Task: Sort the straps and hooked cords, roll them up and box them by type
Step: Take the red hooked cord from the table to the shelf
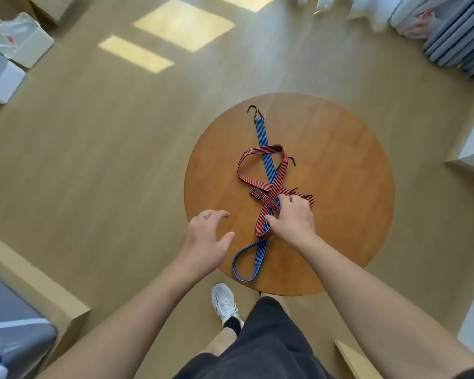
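Observation:
A blue hooked cord [262, 135] lies along the round wooden table [340, 173], its black hooks at the far end and its near end folded into a loop. A red hooked cord [260, 151] is tangled across it, with black hooks showing to the right. My right hand [293, 217] lies on the crossing, its fingers and thumb curled round the red and blue cords. Over the table's left edge my left hand [207, 236] hovers with relaxed, spread fingers and holds nothing.
White boxes and plastic bags [8, 56] sit on the wooden floor at the far left. Grey folded mats [460, 47] lean at the far right. A cardboard box edge [39, 291] lies near left. My shoe [225, 302] stands by the table.

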`<state>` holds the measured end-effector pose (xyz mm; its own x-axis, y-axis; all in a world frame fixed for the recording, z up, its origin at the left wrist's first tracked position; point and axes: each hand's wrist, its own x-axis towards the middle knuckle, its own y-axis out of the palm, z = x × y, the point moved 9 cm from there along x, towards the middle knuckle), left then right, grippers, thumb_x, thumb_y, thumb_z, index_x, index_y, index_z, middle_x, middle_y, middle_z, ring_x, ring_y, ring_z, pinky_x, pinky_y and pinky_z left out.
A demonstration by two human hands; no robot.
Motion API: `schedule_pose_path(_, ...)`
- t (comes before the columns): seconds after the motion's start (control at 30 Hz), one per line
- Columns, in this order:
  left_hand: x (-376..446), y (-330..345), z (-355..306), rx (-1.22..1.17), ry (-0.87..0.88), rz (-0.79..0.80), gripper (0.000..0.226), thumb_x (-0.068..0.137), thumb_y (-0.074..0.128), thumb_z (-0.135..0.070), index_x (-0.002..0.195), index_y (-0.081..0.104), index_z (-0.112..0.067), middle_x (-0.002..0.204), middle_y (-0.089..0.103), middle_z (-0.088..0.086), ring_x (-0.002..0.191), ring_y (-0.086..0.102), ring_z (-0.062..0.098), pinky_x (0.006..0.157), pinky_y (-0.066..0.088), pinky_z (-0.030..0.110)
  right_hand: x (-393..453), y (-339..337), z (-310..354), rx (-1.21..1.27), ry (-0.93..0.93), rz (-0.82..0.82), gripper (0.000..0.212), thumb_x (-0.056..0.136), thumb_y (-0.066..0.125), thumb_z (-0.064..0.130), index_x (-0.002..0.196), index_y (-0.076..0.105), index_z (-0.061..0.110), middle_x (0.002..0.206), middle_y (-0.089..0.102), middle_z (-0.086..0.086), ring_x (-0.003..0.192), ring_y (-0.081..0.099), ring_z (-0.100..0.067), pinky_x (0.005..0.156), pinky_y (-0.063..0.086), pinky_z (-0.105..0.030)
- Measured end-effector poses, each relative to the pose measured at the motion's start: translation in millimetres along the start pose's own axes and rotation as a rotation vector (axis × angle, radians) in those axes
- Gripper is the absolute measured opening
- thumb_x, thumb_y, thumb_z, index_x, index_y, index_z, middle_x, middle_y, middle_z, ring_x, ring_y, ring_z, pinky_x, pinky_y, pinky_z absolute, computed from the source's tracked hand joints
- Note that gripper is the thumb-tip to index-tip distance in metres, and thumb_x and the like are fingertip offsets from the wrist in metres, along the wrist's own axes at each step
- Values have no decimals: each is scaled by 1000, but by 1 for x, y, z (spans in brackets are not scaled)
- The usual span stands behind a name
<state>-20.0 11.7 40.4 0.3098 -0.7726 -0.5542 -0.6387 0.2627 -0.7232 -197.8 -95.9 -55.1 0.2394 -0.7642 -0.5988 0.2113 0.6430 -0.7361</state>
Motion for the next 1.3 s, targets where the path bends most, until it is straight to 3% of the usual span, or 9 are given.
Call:
schedule_pose_path(0.17, 11, 6, 13, -8, -62, 4, 42, 96, 66, -29, 137, 59, -22, 140, 55, -3, 131, 47, 16, 103, 33, 24, 46, 11, -4, -112, 74, -10, 78, 86, 69, 52, 146, 33, 16, 150, 37, -11, 139, 31, -34, 113, 28, -50)
schedule_pose_path(0.37, 13, 18, 21, -6, -106, 50, 41, 97, 64, -30, 137, 59, -22, 140, 55, -4, 132, 46, 15, 107, 35, 27, 61, 14, -6, -203, 27, -61, 22, 91, 57, 32, 107, 56, 18, 114, 61, -5, 111, 49, -29, 97, 37, -45)
schedule_pose_path(0.57, 24, 14, 2, -42, -96, 59, 41, 99, 62, -33, 138, 57, -24, 142, 52, -5, 134, 46, 15, 110, 37, 30, 44, -6, -5, 52, -37, -67, 8, 98, 51, 18, 100, 54, 11, 101, 50, -8, 89, 56, -29, 73, 46, -37)
schedule_pose_path(0.73, 32, 3, -31, -77, -26, 35, 46, 97, 64, -33, 142, 54, -25, 143, 53, -5, 135, 47, 15, 110, 38, 32, 11, -51, 4, 266, -144, -180, 7, 97, 54, 14, 99, 59, 10, 95, 61, -5, 88, 60, -31, 71, 43, -35)
schedule_pose_path(0.87, 34, -21, -66, -93, 91, -49, 67, 93, 71, -26, 153, 39, -27, 150, 47, -2, 138, 44, 15, 110, 36, 27, -24, -96, 23, 429, -269, -193, 12, 94, 59, 9, 102, 65, 14, 94, 70, 1, 86, 64, -23, 76, 53, -37)
schedule_pose_path(1.03, 22, -71, -114, -95, 384, -192, 88, 86, 73, -9, 158, 29, -34, 159, 37, -6, 146, 33, 14, 114, 24, 23, -77, -154, 48, 579, -386, -111, 20, 93, 61, 2, 89, 62, 22, 80, 64, 10, 69, 58, -2, 65, 44, -14)
schedule_pose_path(1.13, 0, -102, -146, -175, 643, -229, 64, 85, 73, -13, 144, 56, -29, 147, 56, -7, 137, 49, 12, 114, 42, 34, -108, -178, 58, 625, -406, -72, 22, 94, 61, 3, 86, 64, 24, 73, 65, 10, 63, 59, 1, 62, 44, -18)
schedule_pose_path(1.27, -32, -144, -173, -234, 838, -314, 30, 82, 66, -14, 110, 78, -15, 107, 77, -4, 97, 70, 13, 82, 59, 42, -154, -210, 73, 747, -418, -103, 12, 100, 60, 16, 91, 69, 15, 70, 63, 5, 61, 55, -7, 59, 43, -26)
schedule_pose_path(1.3, -37, -155, -175, -252, 838, -327, 27, 83, 64, -14, 105, 78, -16, 98, 78, -6, 88, 71, 14, 76, 59, 43, -166, -219, 76, 791, -408, -128, 22, 102, 57, 27, 94, 70, 10, 69, 61, 2, 60, 53, -10, 56, 41, -28)
